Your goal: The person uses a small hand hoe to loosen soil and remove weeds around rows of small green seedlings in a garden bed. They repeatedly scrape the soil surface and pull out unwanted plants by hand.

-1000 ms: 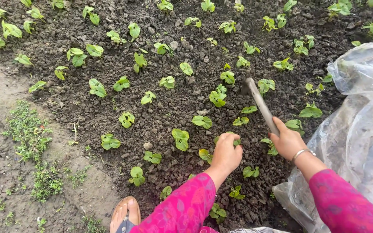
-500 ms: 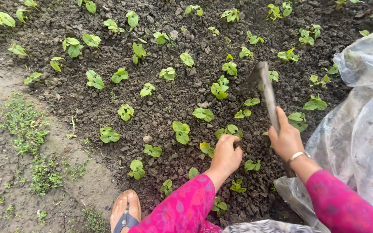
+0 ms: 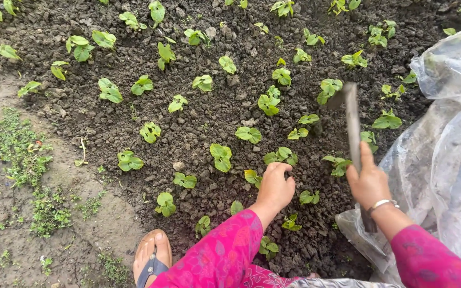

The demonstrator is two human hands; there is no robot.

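Dark soil bed [image 3: 214, 122]: my right hand [image 3: 369, 184] grips the hoe [image 3: 352, 125] raised near its right edge, left hand [image 3: 276, 186] curled beside a seedling [image 3: 281, 156] I might nick.

Seedlings [image 3: 221, 157] across soil bed [image 3: 214, 114], path [image 3: 6, 224] left, plastic sheet [image 3: 449, 154] right.

Position: worn on the person's head, above the seedling bed [image 3: 198, 122].
Direction: tilted steeply down and forward.
Closeness: near, at arm's reach.
Other views: only this one.
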